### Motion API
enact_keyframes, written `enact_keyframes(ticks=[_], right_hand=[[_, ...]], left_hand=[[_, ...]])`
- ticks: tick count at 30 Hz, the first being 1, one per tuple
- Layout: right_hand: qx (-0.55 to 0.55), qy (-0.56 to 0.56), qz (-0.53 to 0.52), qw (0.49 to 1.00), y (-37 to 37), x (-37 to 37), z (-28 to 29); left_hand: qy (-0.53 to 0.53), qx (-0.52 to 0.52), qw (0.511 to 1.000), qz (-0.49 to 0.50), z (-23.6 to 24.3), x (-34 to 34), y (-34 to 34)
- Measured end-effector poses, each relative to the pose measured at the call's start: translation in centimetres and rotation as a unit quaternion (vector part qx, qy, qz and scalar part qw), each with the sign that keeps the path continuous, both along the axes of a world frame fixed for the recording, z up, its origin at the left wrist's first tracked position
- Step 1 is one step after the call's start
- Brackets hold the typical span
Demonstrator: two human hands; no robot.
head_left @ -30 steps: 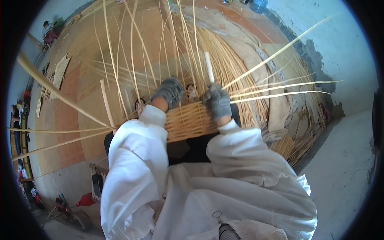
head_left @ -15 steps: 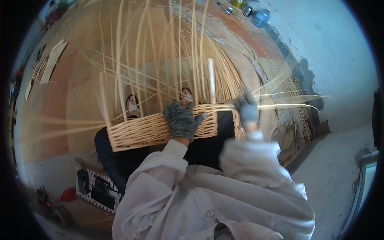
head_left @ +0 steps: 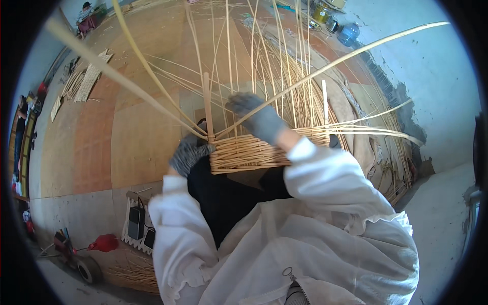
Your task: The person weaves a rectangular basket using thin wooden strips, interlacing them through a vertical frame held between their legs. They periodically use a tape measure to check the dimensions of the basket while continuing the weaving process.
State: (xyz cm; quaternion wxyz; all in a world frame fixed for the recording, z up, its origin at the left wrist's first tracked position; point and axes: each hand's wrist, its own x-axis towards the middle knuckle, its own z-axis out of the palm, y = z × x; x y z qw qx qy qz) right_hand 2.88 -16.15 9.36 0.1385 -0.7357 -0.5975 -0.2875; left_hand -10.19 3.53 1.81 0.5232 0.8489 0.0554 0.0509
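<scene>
A long, pale wicker basket panel (head_left: pixel 254 152), with tall stakes and loose canes rising from it, lies across my lap. My left hand (head_left: pixel 189 152), in a mottled grey knit glove, is closed on its left end, below an upright wooden post (head_left: pixel 207 107). My gloved right hand (head_left: pixel 251 112) reaches over the middle of the weave among the canes, beside a long diagonal cane (head_left: pixel 366 50). Its fingers are bent and blurred, and I cannot tell whether they hold anything. A second short post (head_left: pixel 325 101) stands at the panel's right end.
Bundled canes (head_left: pixel 305 86) lie behind the work along a wall (head_left: pixel 442 91). Woven pieces (head_left: pixel 86 84) lie at left. A person (head_left: pixel 86 18) sits far back. A water jug (head_left: pixel 348 34) stands at back right. A red object (head_left: pixel 104 242) and black devices (head_left: pixel 136 222) lie at lower left.
The basket has shifted and turned, its left end now nearer the centre. My left hand moved from its middle to that end; my right hand moved from the right end over the middle.
</scene>
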Motion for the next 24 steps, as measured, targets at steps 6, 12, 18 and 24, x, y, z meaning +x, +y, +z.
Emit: enact_keyframes(ticks=[6,12,18,24], right_hand=[[-0.036,0.193,0.134,0.971,3.1,-1.9,1.0],[-0.080,0.216,-0.034,0.973,6.8,-9.1,2.8],[0.288,0.776,-0.041,0.559,-5.3,-2.1,-3.3],[0.323,0.817,-0.102,0.467,-10.5,1.9,-9.9]], left_hand=[[0.002,-0.137,0.982,-0.128,-1.7,2.2,4.3],[-0.006,-0.142,0.990,0.007,-2.9,0.4,5.7],[-0.012,-0.140,0.985,0.097,-5.1,1.2,7.9],[-0.123,-0.045,0.943,0.305,-1.2,-3.6,4.8]])
